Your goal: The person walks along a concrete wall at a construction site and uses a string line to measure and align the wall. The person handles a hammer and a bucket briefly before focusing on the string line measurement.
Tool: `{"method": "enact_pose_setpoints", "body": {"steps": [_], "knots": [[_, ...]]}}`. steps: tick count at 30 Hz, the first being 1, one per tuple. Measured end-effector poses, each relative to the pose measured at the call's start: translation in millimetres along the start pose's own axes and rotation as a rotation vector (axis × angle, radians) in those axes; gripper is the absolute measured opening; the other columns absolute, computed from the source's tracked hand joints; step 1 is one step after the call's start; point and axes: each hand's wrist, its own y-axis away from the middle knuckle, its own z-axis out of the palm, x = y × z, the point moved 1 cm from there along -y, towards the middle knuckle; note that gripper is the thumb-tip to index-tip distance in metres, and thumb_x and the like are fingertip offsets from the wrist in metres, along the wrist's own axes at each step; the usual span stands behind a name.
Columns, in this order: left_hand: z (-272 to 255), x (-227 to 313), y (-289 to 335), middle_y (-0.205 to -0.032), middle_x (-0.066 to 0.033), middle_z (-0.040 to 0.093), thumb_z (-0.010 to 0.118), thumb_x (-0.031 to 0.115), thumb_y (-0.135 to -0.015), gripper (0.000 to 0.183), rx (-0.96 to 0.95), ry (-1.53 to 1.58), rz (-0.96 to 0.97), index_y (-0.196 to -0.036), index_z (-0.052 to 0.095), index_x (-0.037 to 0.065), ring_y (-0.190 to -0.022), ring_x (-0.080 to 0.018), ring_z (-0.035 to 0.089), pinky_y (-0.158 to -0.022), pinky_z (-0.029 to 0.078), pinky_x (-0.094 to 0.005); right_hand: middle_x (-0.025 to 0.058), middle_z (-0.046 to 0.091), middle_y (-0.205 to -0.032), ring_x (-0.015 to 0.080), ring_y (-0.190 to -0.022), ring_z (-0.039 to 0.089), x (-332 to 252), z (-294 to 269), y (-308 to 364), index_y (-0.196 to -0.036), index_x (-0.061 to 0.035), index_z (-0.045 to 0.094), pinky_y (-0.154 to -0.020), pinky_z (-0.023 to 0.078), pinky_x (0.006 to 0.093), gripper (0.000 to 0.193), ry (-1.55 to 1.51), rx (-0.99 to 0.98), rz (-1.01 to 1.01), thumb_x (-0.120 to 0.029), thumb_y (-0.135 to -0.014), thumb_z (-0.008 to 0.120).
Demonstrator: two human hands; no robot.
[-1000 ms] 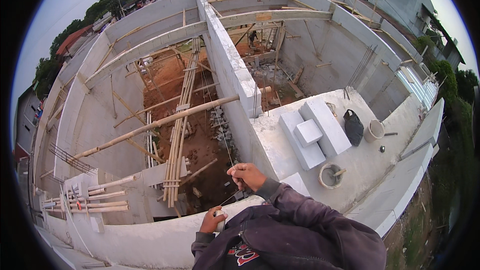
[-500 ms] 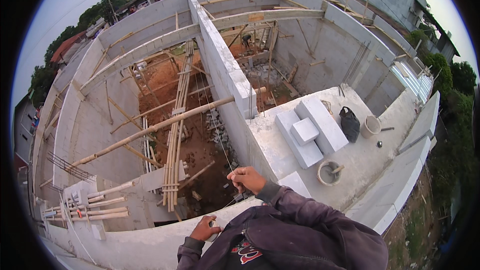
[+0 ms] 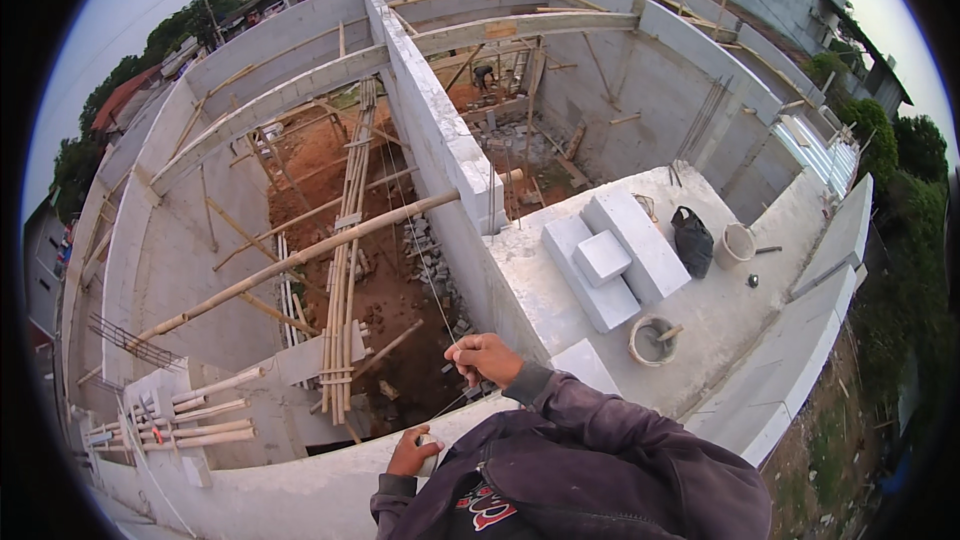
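Note:
My right hand (image 3: pixel 483 360) is closed in a pinch on a thin pale string (image 3: pixel 432 285), which runs up and away over the pit beside the dividing wall. Lower and to the left, my left hand (image 3: pixel 412 452) is wrapped round a small pale rounded thing (image 3: pixel 428 458), perhaps a roll of string; the fingers and sleeve hide part of it. Both hands are above the curved top of a near wall (image 3: pixel 300 475). To the right, white blocks (image 3: pixel 633 245) lie on a concrete slab, near a bucket of grey mortar (image 3: pixel 653 342) with a handle sticking out.
A deep pit with reddish soil (image 3: pixel 390 330) drops away ahead, crossed by bundled bamboo poles (image 3: pixel 350 250) and a thick pole (image 3: pixel 300 258). Rebar ends (image 3: pixel 125 332) jut at left. On the slab are a black bag (image 3: pixel 692 242) and another bucket (image 3: pixel 737 246). Another person (image 3: pixel 483 74) bends below.
My left hand has shifted slightly right and up, showing more of the pale thing. My right hand still pinches the string. The view has shifted slightly.

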Motion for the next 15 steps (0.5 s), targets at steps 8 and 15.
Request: {"method": "enact_pose_setpoints", "body": {"steps": [8, 15], "knots": [[2.7, -14.8, -4.0, -0.119, -0.0210, 0.059, 0.075, 0.038, -0.068, 0.070, 0.069, -0.021, 0.011, -0.123, 0.061, -0.003, -0.112, -0.0315, 0.057, -0.098, 0.041, -0.0353, 0.0028, 0.058, -0.071, 0.0099, -0.055, 0.055, -3.2, -1.6, -5.2, -0.106, 0.0051, 0.062, -0.051, 0.048, 0.0244, 0.022, -0.031, 0.025, -0.008, -0.011, -0.092, 0.055], [3.9, -27.8, -7.0, -0.125, -0.0252, 0.057, 0.076, 0.042, -0.069, 0.072, 0.049, 0.023, -0.019, -0.122, 0.060, -0.005, -0.119, -0.0350, 0.053, -0.102, 0.040, -0.0369, 0.0026, 0.058, -0.071, 0.0097, -0.055, 0.056, -4.5, 4.2, -9.3, -0.105, 0.0047, 0.062, -0.050, 0.047, 0.0244, 0.022, 0.002, 0.011, 0.016, -0.013, -0.093, 0.055]]}}
